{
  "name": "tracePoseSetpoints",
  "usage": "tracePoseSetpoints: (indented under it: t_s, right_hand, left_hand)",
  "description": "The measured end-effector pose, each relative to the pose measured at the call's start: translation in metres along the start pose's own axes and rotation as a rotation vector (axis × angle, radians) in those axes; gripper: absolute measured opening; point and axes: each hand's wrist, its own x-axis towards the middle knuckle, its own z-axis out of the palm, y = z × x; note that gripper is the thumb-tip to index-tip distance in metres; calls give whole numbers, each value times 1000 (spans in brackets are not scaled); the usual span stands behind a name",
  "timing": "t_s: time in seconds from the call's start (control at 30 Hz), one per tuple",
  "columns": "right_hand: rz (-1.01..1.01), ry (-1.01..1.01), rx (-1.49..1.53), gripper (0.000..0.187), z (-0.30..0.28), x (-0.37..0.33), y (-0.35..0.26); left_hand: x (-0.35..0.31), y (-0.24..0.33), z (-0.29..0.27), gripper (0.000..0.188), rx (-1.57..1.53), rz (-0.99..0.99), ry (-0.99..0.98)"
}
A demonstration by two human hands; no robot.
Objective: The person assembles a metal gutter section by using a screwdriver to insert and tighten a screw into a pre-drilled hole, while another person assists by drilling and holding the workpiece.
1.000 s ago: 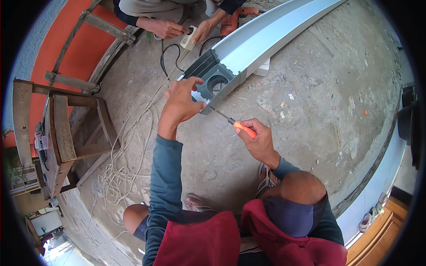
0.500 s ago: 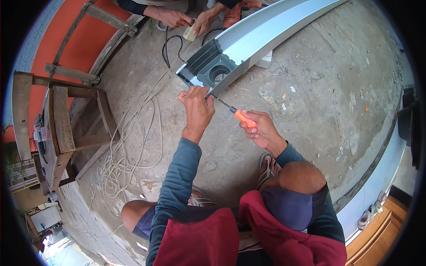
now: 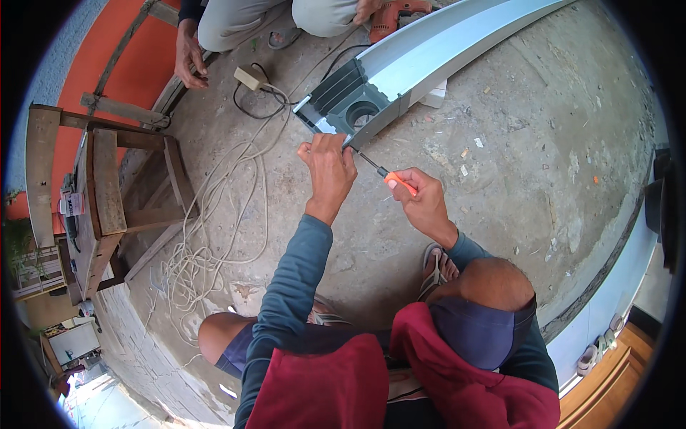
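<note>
A long pale gutter (image 3: pixel 450 53) lies on the concrete, its near end fitted with a dark grey outlet piece (image 3: pixel 336 111) that has a round hole. My left hand (image 3: pixel 330 171) is closed on the near corner of that piece, fingers over its edge; whether a small part is pinched there is hidden. In my right hand (image 3: pixel 426 207) is a screwdriver (image 3: pixel 401 183) with an orange handle, held from the right. Its shaft slants up and left, the tip reaching the corner beside my left fingers.
A cream socket box (image 3: pixel 249 77) lies beyond, its pale cord (image 3: pixel 207 254) tangled on the floor at left. An orange power tool (image 3: pixel 386 20) rests by the gutter. A co-worker's hand (image 3: pixel 190 61) hangs at upper left, above a wooden stand (image 3: pixel 107 186).
The co-worker has let go of the socket box, which now lies on the floor, and one hand has moved left. My hands keep their places at the outlet corner; my right-hand grip has shifted slightly.
</note>
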Motion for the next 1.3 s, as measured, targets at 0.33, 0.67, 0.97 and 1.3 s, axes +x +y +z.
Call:
tracePoseSetpoints:
  t_s: [0.33, 0.67, 0.97, 1.3]
  right_hand:
    - [1144, -406, 1604, 20, -20, 10, 26]
    - [-379, 11, -205, 31, -17, 3, 0]
    - [-170, 33, -16, 20, 0, -3, 0]
    - [1133, -364, 1598, 25, -18, 0, 28]
  left_hand:
    - [-2, 23, -26, 25, 62, -35, -216]
    - [-7, 11, -12, 17, 247, 228, -83]
    - [1, 8, -4, 32, -80, 9, 6]
    - [1, 15, -11, 28, 44, 124, -87]
